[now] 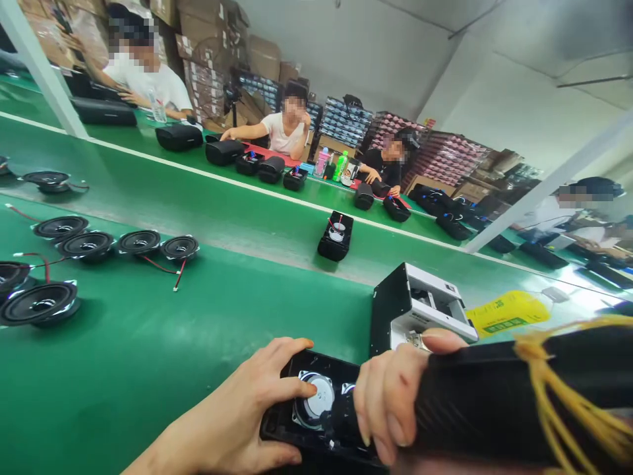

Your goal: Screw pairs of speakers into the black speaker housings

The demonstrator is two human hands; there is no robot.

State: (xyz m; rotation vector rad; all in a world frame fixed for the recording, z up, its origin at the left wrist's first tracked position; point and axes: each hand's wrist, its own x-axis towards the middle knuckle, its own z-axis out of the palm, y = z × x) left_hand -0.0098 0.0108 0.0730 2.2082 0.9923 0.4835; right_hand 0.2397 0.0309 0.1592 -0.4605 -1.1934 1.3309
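A black speaker housing (297, 432) lies on the green table at the bottom centre, with a round silver-backed driver (316, 396) seated in it. My left hand (247, 415) grips the housing's left end, its index finger lying on the driver. My right hand (390, 396) is closed round the black body of a power tool (494, 402) with yellow cable, held over the housing's right side. The tool's tip is hidden behind my fingers.
Several loose speaker drivers (89, 245) with red wires lie at the left. A black speaker box (336, 235) rides the green belt (208, 198). A white-and-black box (420, 305) and a yellow packet (509, 310) sit behind my hands. Other people sit across the belt.
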